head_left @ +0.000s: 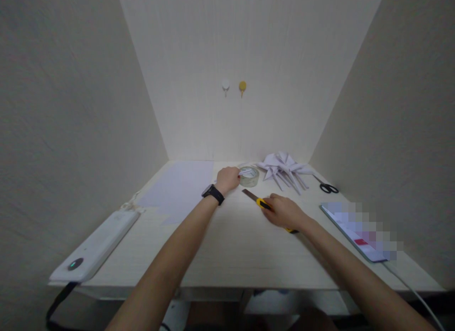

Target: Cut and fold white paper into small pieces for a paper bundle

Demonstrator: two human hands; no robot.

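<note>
**Left hand at the tape, right hand on the knife**

You are reaching your left hand to the far middle of the counter, where its fingers are curling onto the tape roll and what looks like a strip at its near edge; how firmly they are closing I cannot tell. Your right hand is wrapping over the utility knife, which is lying flat nearer to you with its yellow-and-black body under your palm and its dark blade end pointing toward the tape.

The tape is a low, clear ring, probably light and stiff around its core, with a slick outer face; gripping it across the rim should be holding it steadier than pinching the film. The knife is looking slim and rigid, likely light, and the body is the safe place to be holding it, away from the bared blade.

Just beyond the tape, folded white paper shapes are piling up, with scissors to their right. A pale sheet is lying to the left and a phone to the right.
</note>
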